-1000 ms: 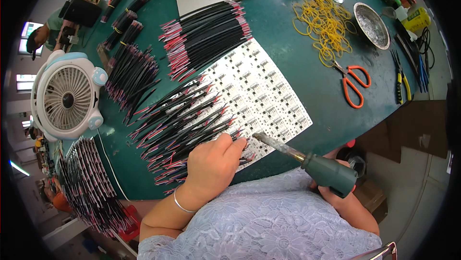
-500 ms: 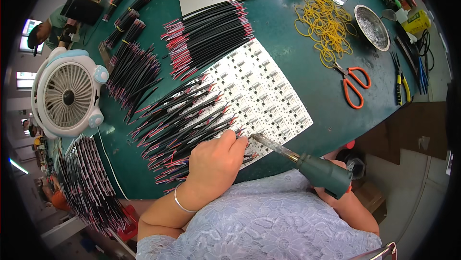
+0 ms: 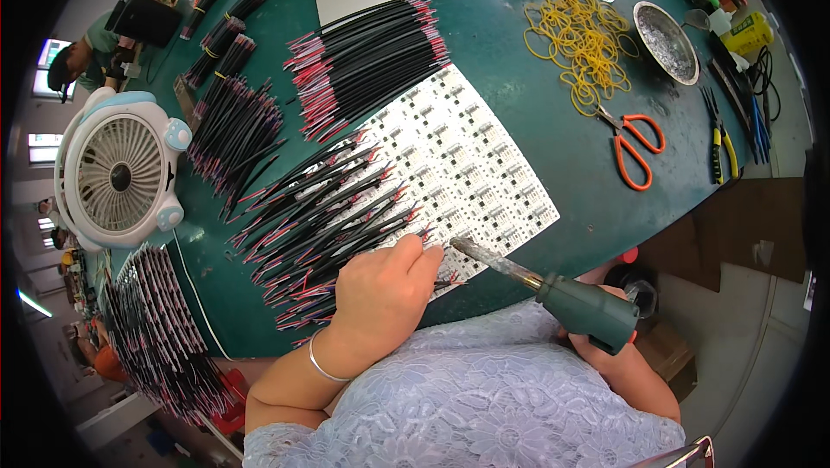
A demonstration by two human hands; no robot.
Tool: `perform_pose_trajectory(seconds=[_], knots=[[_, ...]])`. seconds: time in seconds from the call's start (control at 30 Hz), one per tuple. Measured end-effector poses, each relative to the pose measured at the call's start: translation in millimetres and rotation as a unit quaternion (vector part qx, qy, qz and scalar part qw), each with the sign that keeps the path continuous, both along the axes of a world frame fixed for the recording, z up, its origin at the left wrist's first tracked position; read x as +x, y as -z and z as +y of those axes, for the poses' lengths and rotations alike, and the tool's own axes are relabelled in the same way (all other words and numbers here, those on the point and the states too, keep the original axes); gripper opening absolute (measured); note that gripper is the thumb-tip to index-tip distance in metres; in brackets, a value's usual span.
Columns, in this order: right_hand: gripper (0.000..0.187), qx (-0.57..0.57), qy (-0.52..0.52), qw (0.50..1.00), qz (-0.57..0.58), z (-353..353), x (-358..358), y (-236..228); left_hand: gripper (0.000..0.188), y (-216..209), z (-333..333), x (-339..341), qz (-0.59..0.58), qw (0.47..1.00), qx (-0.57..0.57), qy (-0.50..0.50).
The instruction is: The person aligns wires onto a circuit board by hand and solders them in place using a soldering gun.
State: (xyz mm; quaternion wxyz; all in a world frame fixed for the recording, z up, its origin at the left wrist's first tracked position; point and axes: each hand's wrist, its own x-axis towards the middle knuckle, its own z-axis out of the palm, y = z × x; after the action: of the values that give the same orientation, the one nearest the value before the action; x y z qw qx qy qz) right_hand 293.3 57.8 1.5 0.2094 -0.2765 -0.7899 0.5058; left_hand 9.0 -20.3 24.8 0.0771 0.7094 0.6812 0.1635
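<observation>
Change since half a second ago is slight: the view is shifted a little, while the left hand (image 3: 380,291) and the soldering iron (image 3: 562,295) are kept at almost the same spot over the white circuit board (image 3: 484,157), which is laid on the green table (image 3: 596,209). The iron is gripped around its dark green handle (image 3: 596,316) by the right hand (image 3: 596,350), which is partly hidden behind it. The left thumb and forefinger are brought close together beside the iron's tip (image 3: 462,246); whether they are fully closed, or on anything, cannot be told. Dark lettering, too small to be read, is carried on a yellow bottle (image 3: 748,35). The flat board is dotted with rows of small parts, and its left side is covered by thin black wires (image 3: 298,265) with red ends. Above it, more wires (image 3: 372,53) are stacked in a band. To the right, tangled yellow rubber bands (image 3: 575,36), a round metal bowl (image 3: 666,43) and scissors (image 3: 634,159) with looped orange handles are set out.
</observation>
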Motion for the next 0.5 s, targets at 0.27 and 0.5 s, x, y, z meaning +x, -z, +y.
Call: perform_pose_trajectory(seconds=[0.27,0.5], knots=[[0.021,0.068,-0.061,0.996,-0.025,0,2,4,0.027,-1,-2,2,0.015,1.0,-0.022,0.012],[0.03,-0.201,0.109,0.973,0.006,-18,24,7,0.025,-1,-2,1,0.032,0.999,-0.027,0.016]])
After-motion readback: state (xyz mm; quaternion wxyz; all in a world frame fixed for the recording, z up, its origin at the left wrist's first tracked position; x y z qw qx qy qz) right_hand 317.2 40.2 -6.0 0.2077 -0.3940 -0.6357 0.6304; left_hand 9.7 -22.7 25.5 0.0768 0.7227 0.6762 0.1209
